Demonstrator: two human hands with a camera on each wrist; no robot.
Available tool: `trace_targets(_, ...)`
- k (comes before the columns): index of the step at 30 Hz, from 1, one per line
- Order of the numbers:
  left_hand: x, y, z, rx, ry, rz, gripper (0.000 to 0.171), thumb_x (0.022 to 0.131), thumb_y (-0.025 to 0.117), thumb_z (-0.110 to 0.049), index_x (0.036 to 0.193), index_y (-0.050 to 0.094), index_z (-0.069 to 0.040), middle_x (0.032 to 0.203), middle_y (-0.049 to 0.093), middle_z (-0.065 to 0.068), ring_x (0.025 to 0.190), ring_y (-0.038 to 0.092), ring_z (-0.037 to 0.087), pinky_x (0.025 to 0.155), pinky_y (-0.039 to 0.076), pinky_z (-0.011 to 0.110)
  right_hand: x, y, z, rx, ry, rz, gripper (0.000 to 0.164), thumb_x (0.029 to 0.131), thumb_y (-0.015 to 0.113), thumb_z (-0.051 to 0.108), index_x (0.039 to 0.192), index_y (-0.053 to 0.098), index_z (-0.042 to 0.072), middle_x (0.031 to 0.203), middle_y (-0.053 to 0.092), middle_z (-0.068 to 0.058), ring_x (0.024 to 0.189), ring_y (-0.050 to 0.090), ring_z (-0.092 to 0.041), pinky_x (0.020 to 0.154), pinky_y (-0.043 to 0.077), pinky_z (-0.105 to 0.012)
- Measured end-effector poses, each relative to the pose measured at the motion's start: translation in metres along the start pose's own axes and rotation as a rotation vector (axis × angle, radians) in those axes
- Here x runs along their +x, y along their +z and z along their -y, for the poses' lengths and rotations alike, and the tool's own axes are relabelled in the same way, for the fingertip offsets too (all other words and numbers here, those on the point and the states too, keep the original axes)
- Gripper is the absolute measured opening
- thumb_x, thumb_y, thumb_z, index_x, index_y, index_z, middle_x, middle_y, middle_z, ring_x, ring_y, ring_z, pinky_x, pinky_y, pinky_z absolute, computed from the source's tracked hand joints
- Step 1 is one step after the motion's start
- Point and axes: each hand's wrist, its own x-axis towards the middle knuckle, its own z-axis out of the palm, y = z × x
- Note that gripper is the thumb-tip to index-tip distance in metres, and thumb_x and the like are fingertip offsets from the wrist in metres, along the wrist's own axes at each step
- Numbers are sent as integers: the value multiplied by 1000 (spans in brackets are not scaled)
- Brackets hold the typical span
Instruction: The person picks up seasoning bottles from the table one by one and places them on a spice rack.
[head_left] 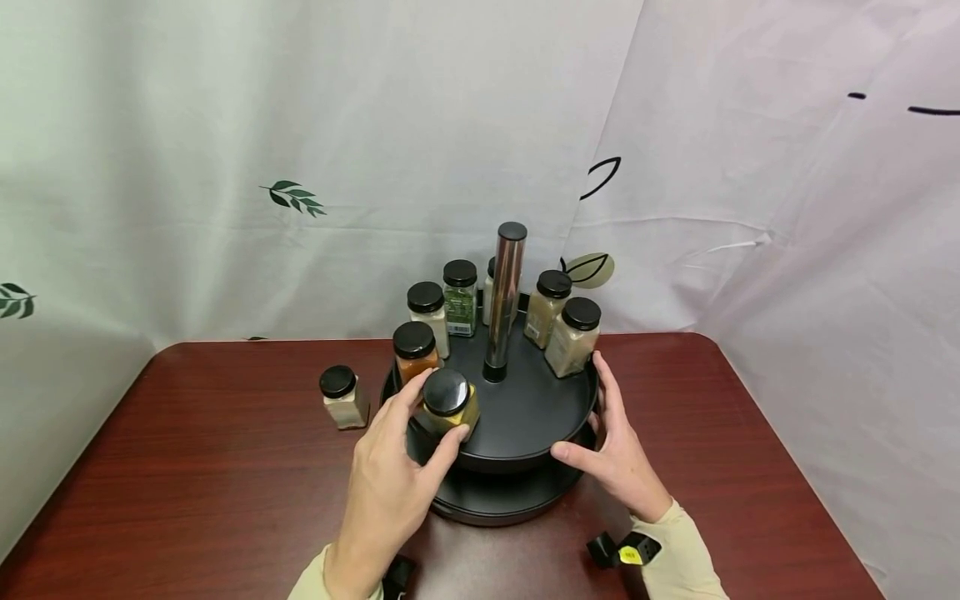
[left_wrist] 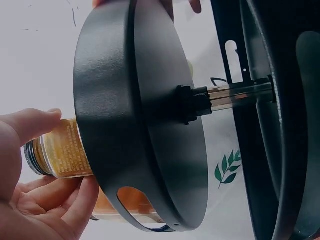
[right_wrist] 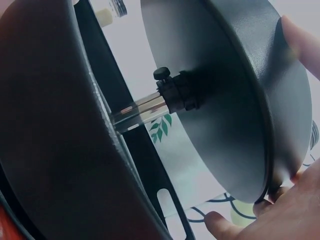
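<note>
My left hand [head_left: 393, 475] pinches a spice jar [head_left: 450, 403] with a black lid and yellow contents between thumb and fingers. In the left wrist view, the jar's base overlaps the rim of the upper tray. This tray [head_left: 517, 425] is the top level of a black two-tier turntable with a shiny central post [head_left: 506, 292]. On its right side, my right hand [head_left: 618, 454] holds the rim, thumb at the front and fingertips at the lower edge in the right wrist view. An orange spice jar [head_left: 415, 350] stands just behind the yellow one.
More spice jars stand on the upper tray, among them a green one [head_left: 460, 300] and a beige one [head_left: 573, 337]. Left of the turntable, a pale jar [head_left: 345, 398] stands on the reddish wooden table [head_left: 187, 467]. The lower tray [head_left: 510, 500] sits underneath. White curtains hang behind.
</note>
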Motion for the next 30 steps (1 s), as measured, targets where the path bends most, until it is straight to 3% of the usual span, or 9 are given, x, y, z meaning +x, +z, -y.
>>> trace_targets(9,1,2,-1,-14,32,-47,71,74,92,-16,135,59,-2,116,70,9,97,70,19,78,57,39,1,-1,1,-19,-12,-3,115,80,80,2,162,5,32,166,15,-3,150,20,-24,109,30,-12)
trace_targets(24,1,2,0,-50,-11,-45,69,74,92,-15,135,60,-5,120,70,7,99,71,16,84,55,31,1,-3,2,-60,19,1,113,81,81,8,162,6,31,167,12,1,151,20,-22,110,28,-12)
trace_targets(27,0,-1,1,-58,-11,-41,70,73,92,-16,134,60,-5,123,69,6,102,70,17,87,53,25,1,-4,0,-60,1,14,106,86,76,7,163,6,29,167,10,2,152,15,-21,111,28,-16)
trace_targets(30,-1,-7,4,-67,-13,-33,70,74,92,-16,135,59,-4,126,68,5,107,68,18,91,50,20,1,-6,-1,-56,-27,12,87,97,62,5,163,9,24,168,8,1,153,9,-24,111,25,-14)
